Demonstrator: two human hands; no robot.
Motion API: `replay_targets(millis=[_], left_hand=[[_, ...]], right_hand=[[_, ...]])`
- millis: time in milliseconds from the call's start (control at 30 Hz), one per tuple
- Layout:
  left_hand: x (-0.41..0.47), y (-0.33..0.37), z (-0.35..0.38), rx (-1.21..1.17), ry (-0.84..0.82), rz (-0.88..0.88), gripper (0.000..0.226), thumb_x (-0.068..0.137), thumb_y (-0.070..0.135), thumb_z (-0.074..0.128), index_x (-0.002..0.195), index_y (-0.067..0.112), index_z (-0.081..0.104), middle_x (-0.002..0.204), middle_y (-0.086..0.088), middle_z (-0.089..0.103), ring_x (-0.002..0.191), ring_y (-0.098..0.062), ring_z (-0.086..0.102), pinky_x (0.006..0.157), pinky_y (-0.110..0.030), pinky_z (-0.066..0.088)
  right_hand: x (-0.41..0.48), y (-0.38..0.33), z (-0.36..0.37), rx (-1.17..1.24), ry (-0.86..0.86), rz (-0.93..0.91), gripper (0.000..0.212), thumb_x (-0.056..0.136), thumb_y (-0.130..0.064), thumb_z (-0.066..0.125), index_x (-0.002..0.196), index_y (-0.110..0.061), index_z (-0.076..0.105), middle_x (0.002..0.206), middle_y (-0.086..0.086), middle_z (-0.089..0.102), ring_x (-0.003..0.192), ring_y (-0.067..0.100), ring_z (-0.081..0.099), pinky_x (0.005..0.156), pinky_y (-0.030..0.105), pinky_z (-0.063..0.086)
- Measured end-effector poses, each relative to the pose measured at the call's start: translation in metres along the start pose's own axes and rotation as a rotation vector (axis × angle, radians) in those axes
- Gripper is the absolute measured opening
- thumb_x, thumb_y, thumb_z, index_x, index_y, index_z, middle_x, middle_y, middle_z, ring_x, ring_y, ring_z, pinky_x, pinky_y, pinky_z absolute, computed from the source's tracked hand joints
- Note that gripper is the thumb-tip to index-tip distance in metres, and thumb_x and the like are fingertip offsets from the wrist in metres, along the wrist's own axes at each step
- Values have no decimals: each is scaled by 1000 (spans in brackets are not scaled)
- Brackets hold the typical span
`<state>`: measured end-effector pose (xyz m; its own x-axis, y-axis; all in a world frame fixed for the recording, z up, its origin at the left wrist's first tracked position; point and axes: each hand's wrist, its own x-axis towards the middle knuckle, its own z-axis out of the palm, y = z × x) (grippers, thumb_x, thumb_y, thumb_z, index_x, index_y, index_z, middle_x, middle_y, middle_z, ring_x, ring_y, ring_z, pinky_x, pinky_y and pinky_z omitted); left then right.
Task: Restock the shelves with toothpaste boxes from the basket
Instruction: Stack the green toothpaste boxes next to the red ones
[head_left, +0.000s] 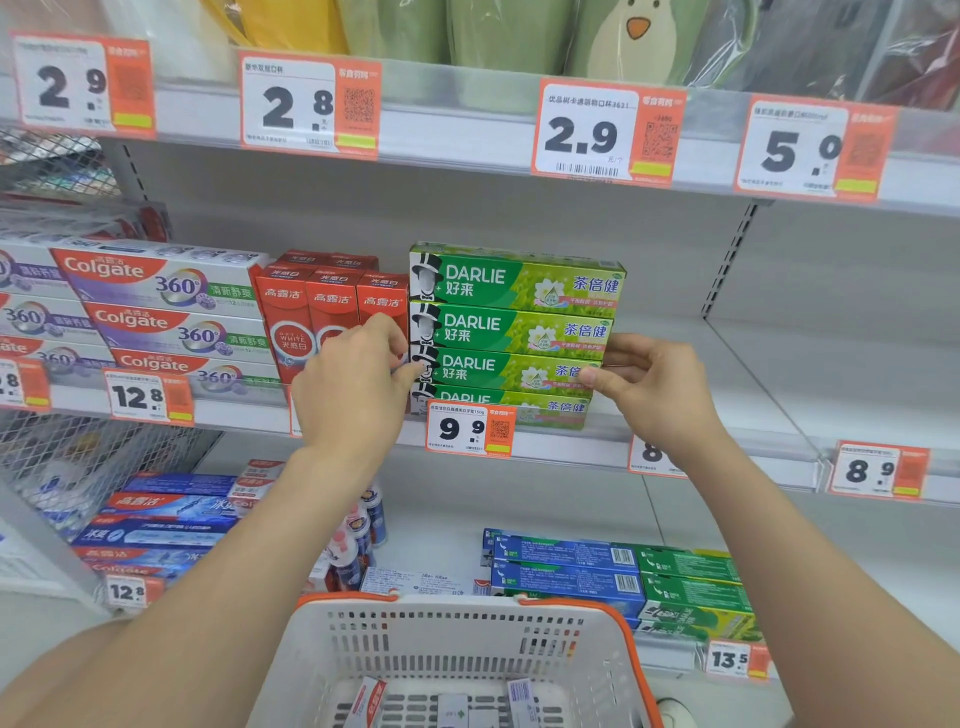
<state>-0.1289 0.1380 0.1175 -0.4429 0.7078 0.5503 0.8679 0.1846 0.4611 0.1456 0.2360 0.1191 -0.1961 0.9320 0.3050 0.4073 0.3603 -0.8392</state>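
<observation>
Holding a green toothpaste box (498, 370) between our left hand (348, 384) and right hand (654, 387), fingers curled on its ends, we could tip the boxes (514, 306) above our hands by pushing crooked.

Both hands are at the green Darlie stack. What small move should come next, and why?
Probably nudge the third Darlie box flush with the stack. The left hand and right hand pinch its two ends, and the boxes' right ends appear staggered.
</observation>
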Motion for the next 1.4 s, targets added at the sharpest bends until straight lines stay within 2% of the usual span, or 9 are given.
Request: replay_targets(millis=[133, 367, 433, 533, 633, 767, 867, 1200, 1400], left_hand=[[1, -3, 5, 66, -56, -26, 22, 89, 49, 79, 90, 31, 67, 82, 7, 74, 86, -31, 70, 74, -44, 58], [3, -4, 9, 160, -110, 5, 25, 89, 49, 79, 82, 26, 69, 81, 1, 74, 84, -33, 70, 66, -37, 53], [2, 3, 4, 129, -53, 35, 26, 90, 49, 76, 83, 26, 68, 80, 3, 71, 81, -30, 67, 62, -34, 46], [3, 15, -9, -20, 164, 134, 22, 94, 42, 71, 95, 23, 60, 90, 6, 63, 80, -23, 58, 61, -31, 36], [14, 18, -12, -33, 301, 208, 30, 98, 34, 68, 120, 16, 61, 116, -7, 57, 101, -27, 53, 78, -37, 40], [23, 14, -3, 37, 232, 167, 35, 102, 34, 63, 132, 15, 62, 137, -11, 47, 116, -34, 45, 93, -45, 38], [26, 12, 0, 11, 215, 161, 29, 101, 34, 65, 125, 18, 69, 136, -8, 48, 117, -33, 45, 93, -46, 37], [32, 10, -2, -74, 244, 120, 29, 92, 36, 78, 117, 20, 77, 122, 0, 59, 110, -28, 50, 87, -39, 32], [34, 12, -5, -121, 230, 71, 32, 91, 41, 79, 118, 24, 78, 123, 2, 61, 113, -27, 51, 88, -37, 30]], right_hand=[[1, 1, -1, -9, -8, -7, 37, 86, -10, 85, 121, -12, 75, 101, -8, 80, 92, 2, 76, 89, 18, 58], [-2, 1, -1, -12, -2, -4, 41, 86, -12, 85, 126, -12, 74, 102, -7, 79, 92, 2, 76, 90, 20, 59], [-2, 0, 1, -7, -8, 7, 53, 84, -20, 88, 133, -11, 69, 108, -5, 79, 96, 3, 76, 91, 24, 60], [-2, -6, 6, 32, 154, -28, 67, 88, -35, 84, 144, -10, 60, 124, 0, 74, 112, 6, 71, 99, 29, 58], [-2, -14, 9, 105, 273, -92, 49, 98, -33, 71, 141, -10, 63, 127, -1, 73, 116, 4, 69, 103, 33, 57], [-4, -18, 11, 111, 243, -152, 30, 101, -20, 69, 130, -15, 73, 118, -9, 77, 112, 3, 71, 97, 26, 58], [-4, -18, 11, 108, 250, -144, 25, 99, -15, 71, 123, -17, 77, 111, -13, 78, 105, 1, 73, 96, 24, 58], [-2, -19, 14, 175, 286, -127, 16, 99, -22, 72, 111, -29, 80, 98, -12, 80, 96, 7, 77, 95, 43, 61], [-1, -22, 16, 209, 291, -108, 16, 99, -20, 72, 111, -29, 79, 98, -10, 81, 94, 7, 77, 93, 40, 62]])
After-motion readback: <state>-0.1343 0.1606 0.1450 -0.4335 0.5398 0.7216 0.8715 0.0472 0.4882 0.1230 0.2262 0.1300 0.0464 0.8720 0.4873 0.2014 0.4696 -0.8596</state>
